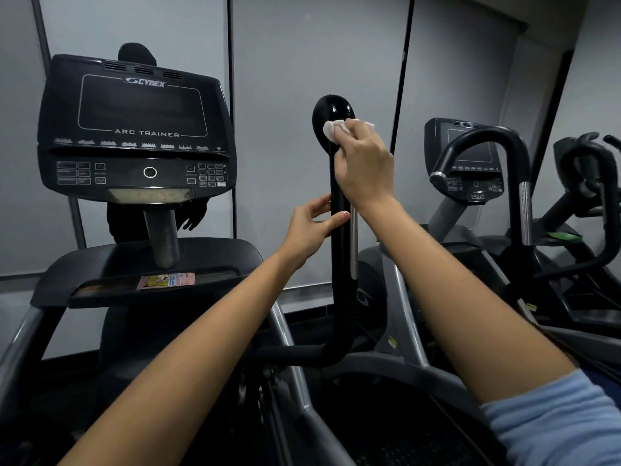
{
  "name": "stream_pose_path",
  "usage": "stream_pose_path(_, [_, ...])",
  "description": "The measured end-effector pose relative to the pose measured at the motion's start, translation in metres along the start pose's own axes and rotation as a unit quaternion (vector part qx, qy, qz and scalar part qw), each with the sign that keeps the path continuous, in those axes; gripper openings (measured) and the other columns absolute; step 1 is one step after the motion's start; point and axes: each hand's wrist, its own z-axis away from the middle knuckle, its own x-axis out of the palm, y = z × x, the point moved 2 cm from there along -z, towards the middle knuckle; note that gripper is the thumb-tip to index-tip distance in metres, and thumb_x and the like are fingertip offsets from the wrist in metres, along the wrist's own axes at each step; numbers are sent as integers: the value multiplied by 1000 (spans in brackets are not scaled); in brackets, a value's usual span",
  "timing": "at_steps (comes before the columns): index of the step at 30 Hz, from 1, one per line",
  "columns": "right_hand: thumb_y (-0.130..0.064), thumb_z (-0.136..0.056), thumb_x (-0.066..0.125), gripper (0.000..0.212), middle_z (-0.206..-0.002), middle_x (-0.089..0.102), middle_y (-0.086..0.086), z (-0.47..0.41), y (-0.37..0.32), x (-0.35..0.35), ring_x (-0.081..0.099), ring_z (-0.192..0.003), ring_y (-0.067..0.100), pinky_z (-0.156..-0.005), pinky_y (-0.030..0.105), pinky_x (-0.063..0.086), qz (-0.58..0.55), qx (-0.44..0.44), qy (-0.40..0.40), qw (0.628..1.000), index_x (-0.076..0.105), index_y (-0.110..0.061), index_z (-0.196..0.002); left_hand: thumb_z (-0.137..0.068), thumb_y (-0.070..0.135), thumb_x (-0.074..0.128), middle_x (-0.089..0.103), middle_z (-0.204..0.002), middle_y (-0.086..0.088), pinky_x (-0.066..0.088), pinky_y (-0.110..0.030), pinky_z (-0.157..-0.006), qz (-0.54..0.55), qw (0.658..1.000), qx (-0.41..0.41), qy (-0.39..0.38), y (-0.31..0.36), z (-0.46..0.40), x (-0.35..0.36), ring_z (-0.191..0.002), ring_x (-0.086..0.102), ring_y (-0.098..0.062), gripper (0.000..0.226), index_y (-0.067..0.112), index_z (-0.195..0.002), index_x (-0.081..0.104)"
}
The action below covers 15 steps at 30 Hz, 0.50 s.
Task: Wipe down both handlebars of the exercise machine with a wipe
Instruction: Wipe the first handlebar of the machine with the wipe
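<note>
Head view: your right hand (364, 166) pinches a white wipe (333, 130) in curled fingers and presses it against the rounded black knob at the top of the upright handlebar (341, 237). Your left hand (311, 225) steadies the same bar lower down, thumb across its front, fingers curled round the far side. The bar stands just right of the Cybex Arc Trainer console (137, 129), its foot bending left into the machine frame. A sticker (165, 280) lies on the tray below the console. Second Arc Trainer (470, 169) sits beyond at right. Light blue sleeve (554, 422) at lower right corner.
</note>
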Motion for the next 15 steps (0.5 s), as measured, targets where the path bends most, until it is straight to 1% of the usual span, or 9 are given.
stream_pose_path(1, [-9, -88, 44, 32, -109, 61, 2, -1, 0, -1, 57, -102, 23, -66, 28, 46, -12, 6, -8, 1000, 63, -15, -113, -84, 9, 66, 56, -129, -12, 52, -13, -80, 3, 1000, -3, 0, 0, 0, 0, -119, 55, -19, 51, 3, -133, 50])
stream_pose_path(3, [-13, -93, 46, 25, -106, 63, 4, -6, 2, -1, 57, -101, 24, -70, 31, 49, -27, 15, -8, 999, 66, -14, -108, -84, 10, 67, 57, -129, -12, 53, -13, -79, 4, 1000, -6, -3, 1, 0, -1, -116, 57, -21, 52, 4, -133, 49])
stream_pose_path(6, [-5, -89, 50, 21, -95, 65, 7, -4, 4, 1, 61, -91, 26, -69, 35, 52, -55, 14, 6, 998, 68, -11, -98, -85, 11, 67, 60, -123, -9, 55, -13, -70, 3, 1000, -6, -7, 5, 1, -3, -93, 64, -10, 49, 7, -131, 51])
stream_pose_path(8, [-2, -87, 51, 21, -93, 64, 8, 1, 6, 2, 61, -87, 26, -69, 34, 52, -52, 15, 10, 999, 69, -9, -96, -88, 14, 64, 62, -114, -1, 54, -13, -65, 5, 1000, -2, -8, 8, 1, -2, -82, 64, -2, 47, 10, -132, 49])
stream_pose_path(9, [-2, -86, 52, 20, -93, 64, 8, 5, 7, 1, 61, -87, 26, -70, 33, 53, -50, 11, 8, 999, 69, -8, -96, -90, 16, 61, 62, -111, 1, 55, -15, -66, 14, 1000, -3, -7, 9, 1, -1, -82, 64, -2, 45, 11, -133, 48])
stream_pose_path(11, [0, -84, 54, 19, -92, 64, 9, 7, 8, 2, 61, -86, 26, -68, 32, 53, -23, -11, -2, 1000, 68, -7, -95, -93, 18, 56, 63, -111, -1, 56, -21, -70, 24, 1000, -4, -3, 11, -1, 0, -88, 64, -9, 42, 12, -134, 47])
stream_pose_path(13, [3, -81, 58, 15, -88, 63, 11, -4, 9, 2, 61, -80, 30, -62, 32, 52, 18, -36, 1, 999, 67, -6, -90, -94, 16, 55, 64, -108, -2, 56, -20, -66, 15, 1000, 0, 1, 11, -4, 1, -84, 64, -9, 39, 12, -132, 50])
stream_pose_path(14, [2, -83, 57, 12, -88, 62, 12, -13, 8, 1, 60, -79, 31, -62, 32, 50, 28, -41, 3, 999, 66, -5, -88, -94, 14, 55, 64, -104, 0, 56, -18, -64, 15, 1000, -3, 1, 12, -4, 1, -82, 64, -7, 38, 11, -132, 50])
stream_pose_path(15, [-1, -87, 54, 12, -92, 62, 13, -22, 7, 1, 59, -82, 32, -65, 33, 48, 30, -34, -13, 999, 64, -5, -91, -93, 13, 55, 64, -100, 4, 56, -16, -62, 17, 1000, -8, 1, 12, -4, 1, -78, 64, -3, 39, 11, -132, 50])
